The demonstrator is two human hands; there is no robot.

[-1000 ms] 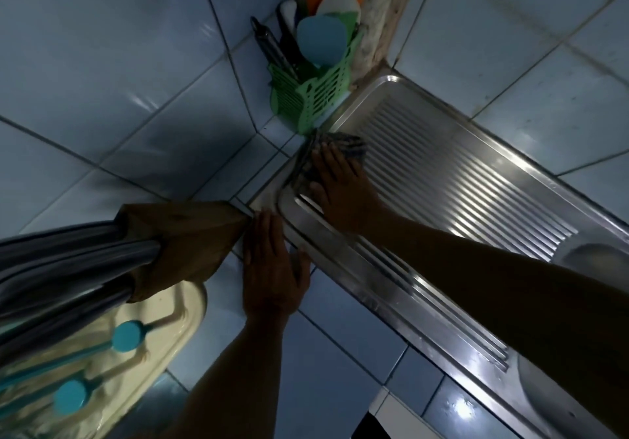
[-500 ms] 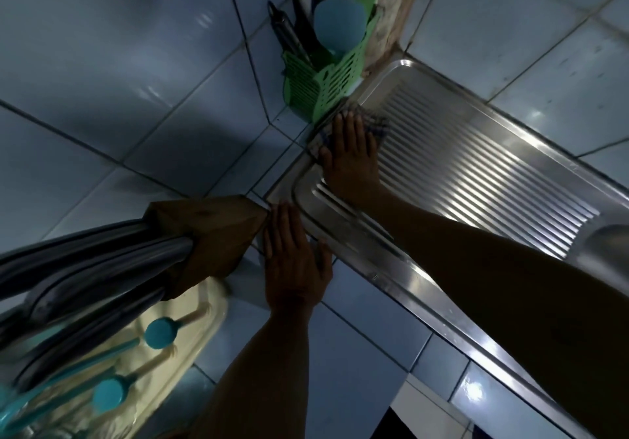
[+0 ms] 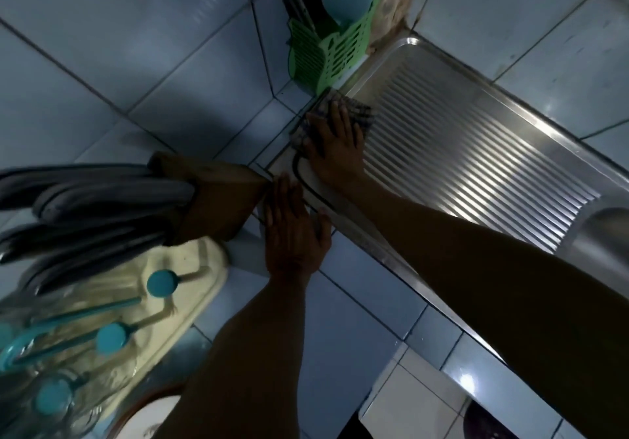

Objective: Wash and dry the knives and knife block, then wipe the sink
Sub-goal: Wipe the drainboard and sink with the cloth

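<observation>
- Blue-tiled worktop (image 3: pixel 343 329) and blue-tiled wall meet at a corner; a stainless sink (image 3: pixel 531 121) with a ribbed drainboard is set into the worktop on the right side of the head view.
- Right hand (image 3: pixel 335 144): fingers straight and spread, pressed flat on a checked cloth (image 3: pixel 357 110). The cloth lies at the far left corner of the drainboard, partly over the rim. Judgement: the flat palm spreads pressure for the sink-wiping step, and the corner position suggests the rim is being covered.
- Left hand (image 3: pixel 292 227): fingers straight and together, palm down on the worktop just beside the sink rim, holding nothing. Fingertips lie at, possibly touching, the knife block (image 3: pixel 218 200). Judgement: this hand serves as a brace while the other arm reaches forward.
- The knife block, brown wood, stands on the worktop left of the sink, clear of the wiped area. Its long axis runs roughly left to right in the view; the narrow end points toward the sink.
- Knives (image 3: pixel 92 196) sit in the block, dark handles projecting left, away from the sink. Judgement: the knife and block steps look complete.
- A green utensil caddy (image 3: pixel 326 53) stands in the corner just behind the cloth.
- A cream rack (image 3: pixel 190 288) with teal knobs lies near the block, lower left.
</observation>
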